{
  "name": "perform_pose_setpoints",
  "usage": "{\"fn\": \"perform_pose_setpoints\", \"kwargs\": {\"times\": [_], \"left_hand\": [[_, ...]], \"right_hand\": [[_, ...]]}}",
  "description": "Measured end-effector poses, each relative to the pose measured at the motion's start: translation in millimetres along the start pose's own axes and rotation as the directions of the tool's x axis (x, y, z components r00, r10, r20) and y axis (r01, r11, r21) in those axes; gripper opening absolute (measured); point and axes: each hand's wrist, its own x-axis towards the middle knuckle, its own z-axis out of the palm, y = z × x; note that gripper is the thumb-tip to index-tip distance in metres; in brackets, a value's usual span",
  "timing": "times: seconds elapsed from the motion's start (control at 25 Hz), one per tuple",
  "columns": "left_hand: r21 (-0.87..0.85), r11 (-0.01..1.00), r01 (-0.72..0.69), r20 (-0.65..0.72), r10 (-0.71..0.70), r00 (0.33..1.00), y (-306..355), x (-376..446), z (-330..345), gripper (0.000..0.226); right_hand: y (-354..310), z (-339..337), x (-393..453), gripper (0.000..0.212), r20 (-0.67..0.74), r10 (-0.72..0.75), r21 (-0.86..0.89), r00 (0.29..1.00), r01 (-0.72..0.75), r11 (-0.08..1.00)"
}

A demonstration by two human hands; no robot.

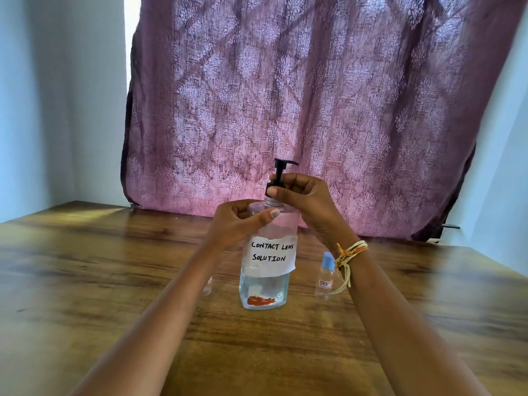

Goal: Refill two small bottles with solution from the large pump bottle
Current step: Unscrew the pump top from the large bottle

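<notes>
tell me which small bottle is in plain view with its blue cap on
The small bottle right of the large pump bottle, beside the right wrist. The other is mostly hidden behind the left forearm.

Head-worn view, forward-down, near table (85, 281)

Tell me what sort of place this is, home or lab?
Most likely a room in a home, not a lab: a patterned purple curtain hangs over a window, the work surface is a plain wooden table in a corner of painted walls, and the pump bottle bears a handwritten paper label.
</notes>
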Motion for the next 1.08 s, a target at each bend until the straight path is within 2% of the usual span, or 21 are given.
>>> {"fn": "perform_pose_setpoints", "kwargs": {"times": [0.16, 0.32, 0.4, 0.56, 0.72, 0.92, 1.08], "left_hand": [[-0.012, 1.000, 0.015, -0.002, -0.015, 1.000, 2.2, -1.0, 1.6, 0.012], [-0.022, 1.000, 0.022, -0.005, -0.022, 1.000, 1.2, -2.0, 1.7, 0.013], [-0.017, 1.000, 0.017, -0.012, -0.017, 1.000, 1.3, -2.1, 1.8, 0.016], [0.010, 1.000, -0.006, 0.006, 0.005, 1.000, 0.3, -1.7, 0.6, 0.015], [0.004, 1.000, 0.003, 0.009, -0.003, 1.000, 3.6, -3.5, 1.3, 0.010], [0.025, 0.999, 0.020, -0.012, -0.019, 1.000, 2.6, -3.1, 1.9, 0.024], [0.026, 0.999, 0.039, -0.022, -0.038, 0.999, -1.2, -1.3, -0.3, 0.023]], "right_hand": [[1.4, -7.4, 3.4, 0.034, 0.109, -0.002, 0.049, 0.994, -0.004, 0.999], [0.1, -11.8, 2.7, 0.035, 0.258, 0.023, 0.099, 0.966, -0.050, 0.994], [-0.3, -8.0, 2.3, 0.033, 0.241, 0.041, 0.088, 0.970, -0.064, 0.994], [-0.3, 8.4, -2.4, 0.021, 0.048, 0.010, -0.030, 0.999, -0.009, 1.000], [0.8, 9.3, -2.0, 0.018, -0.040, -0.019, -0.022, 0.999, 0.018, 1.000], [4.5, 1.6, 2.1, 0.018, 0.074, -0.021, 0.109, 0.997, 0.012, 0.994], [4.4, -0.6, 2.2, 0.025, 0.206, 0.027, 0.205, 0.978, -0.070, 0.976]]}}
